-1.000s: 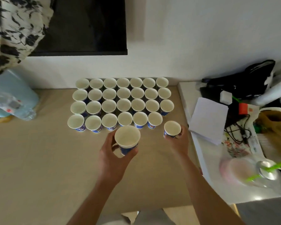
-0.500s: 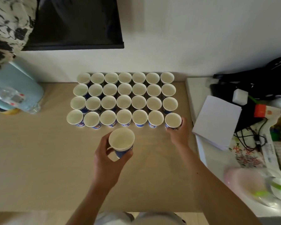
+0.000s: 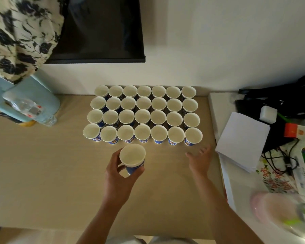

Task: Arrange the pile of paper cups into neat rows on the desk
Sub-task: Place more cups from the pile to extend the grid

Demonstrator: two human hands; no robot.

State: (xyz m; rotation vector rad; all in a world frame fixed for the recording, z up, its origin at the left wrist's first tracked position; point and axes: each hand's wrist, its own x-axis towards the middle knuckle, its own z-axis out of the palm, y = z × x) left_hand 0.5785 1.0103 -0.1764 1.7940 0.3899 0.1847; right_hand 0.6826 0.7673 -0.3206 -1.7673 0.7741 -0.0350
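We record twenty-eight paper cups (image 3: 142, 114) standing upright on the desk (image 3: 42, 173) in four rows of seven, the far row against the wall. The left hand (image 3: 118, 180) grips a further cup (image 3: 132, 155) upright, just in front of the near row. The right hand (image 3: 200, 161) is spread and holds nothing, near the rightmost near-row cup (image 3: 193, 135). A white paper pad (image 3: 243, 140) lies to the right.

No text legible. Blue-banded white paper cups (image 3: 173, 142): white print on the bands, too small to read. Orange cardboard box (image 3: 294, 132): pale logo, unreadable. Colourful printed paper sheet (image 3: 273, 175): large red and green characters, blurred. Clear plastic bottle (image 3: 33, 110): red-and-white label, unreadable.
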